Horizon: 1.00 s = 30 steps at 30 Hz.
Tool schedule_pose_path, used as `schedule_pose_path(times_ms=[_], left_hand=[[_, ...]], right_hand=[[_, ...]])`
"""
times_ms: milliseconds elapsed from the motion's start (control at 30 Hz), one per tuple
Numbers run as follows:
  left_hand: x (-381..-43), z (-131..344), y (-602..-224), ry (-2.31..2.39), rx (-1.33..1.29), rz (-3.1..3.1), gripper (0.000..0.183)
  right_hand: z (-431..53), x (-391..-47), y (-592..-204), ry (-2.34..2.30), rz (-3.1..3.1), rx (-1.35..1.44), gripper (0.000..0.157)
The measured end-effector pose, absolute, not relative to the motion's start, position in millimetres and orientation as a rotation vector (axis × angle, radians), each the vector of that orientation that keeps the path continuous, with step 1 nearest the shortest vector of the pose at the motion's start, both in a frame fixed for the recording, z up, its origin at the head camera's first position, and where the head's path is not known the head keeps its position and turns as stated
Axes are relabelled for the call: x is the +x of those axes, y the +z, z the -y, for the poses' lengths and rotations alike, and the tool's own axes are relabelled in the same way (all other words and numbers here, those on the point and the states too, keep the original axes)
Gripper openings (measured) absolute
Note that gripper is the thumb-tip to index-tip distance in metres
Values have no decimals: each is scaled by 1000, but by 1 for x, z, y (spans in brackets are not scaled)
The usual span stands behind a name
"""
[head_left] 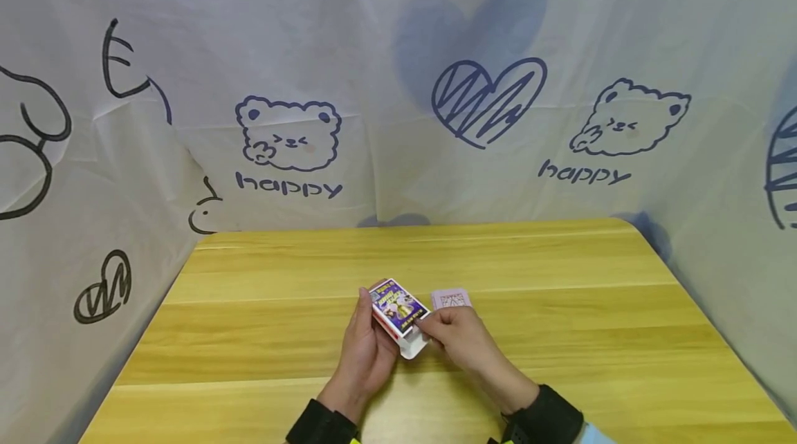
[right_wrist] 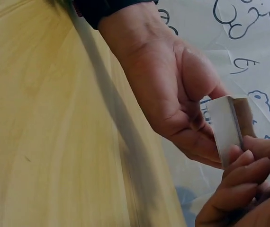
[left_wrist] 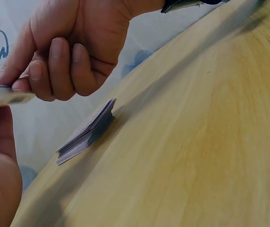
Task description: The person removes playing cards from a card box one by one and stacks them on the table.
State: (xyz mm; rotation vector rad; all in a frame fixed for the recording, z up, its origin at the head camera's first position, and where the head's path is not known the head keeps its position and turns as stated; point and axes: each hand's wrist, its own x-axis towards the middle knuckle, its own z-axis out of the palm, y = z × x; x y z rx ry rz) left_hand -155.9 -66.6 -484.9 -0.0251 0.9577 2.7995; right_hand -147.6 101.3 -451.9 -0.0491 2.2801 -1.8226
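A playing-card box (head_left: 397,306) with a purple, yellow-lettered picture on its face is tilted above the table in the head view. My left hand (head_left: 369,354) holds it from the left side, thumb along the edge. At the near end the box is open, with a white flap (head_left: 412,346) hanging out. My right hand (head_left: 465,341) pinches that open end between thumb and curled fingers; I cannot tell whether cards are in the pinch. Just beyond my right hand, a stack of playing cards (head_left: 451,298) lies face down, its layered edges (left_wrist: 85,137) visible in the left wrist view.
The wooden table (head_left: 261,319) extends on both sides of my hands. White cloth (head_left: 386,84) with drawn bears, hearts and the word happy hangs behind it and along the sides. Dark bands (head_left: 544,416) wrap my wrists.
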Motion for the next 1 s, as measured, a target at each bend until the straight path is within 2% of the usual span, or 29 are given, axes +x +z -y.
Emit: schedule_pose_path(times_ms=[267, 467, 733, 1000], left_hand=[[-157, 68, -486, 2807, -88, -980, 66], [-158, 70, -487, 2819, -97, -987, 68], [-158, 69, -486, 2805, -64, -992, 73], [-158, 69, -487, 2803, -74, -964, 70]], right_hand=[[-104, -148, -448, -1928, -2077, -56, 28], [-107, -149, -447, -1909, -2013, -101, 17], [-109, -149, -445, -1869, -2047, -121, 21], [-114, -152, -445, -1836, -2149, -164, 24]])
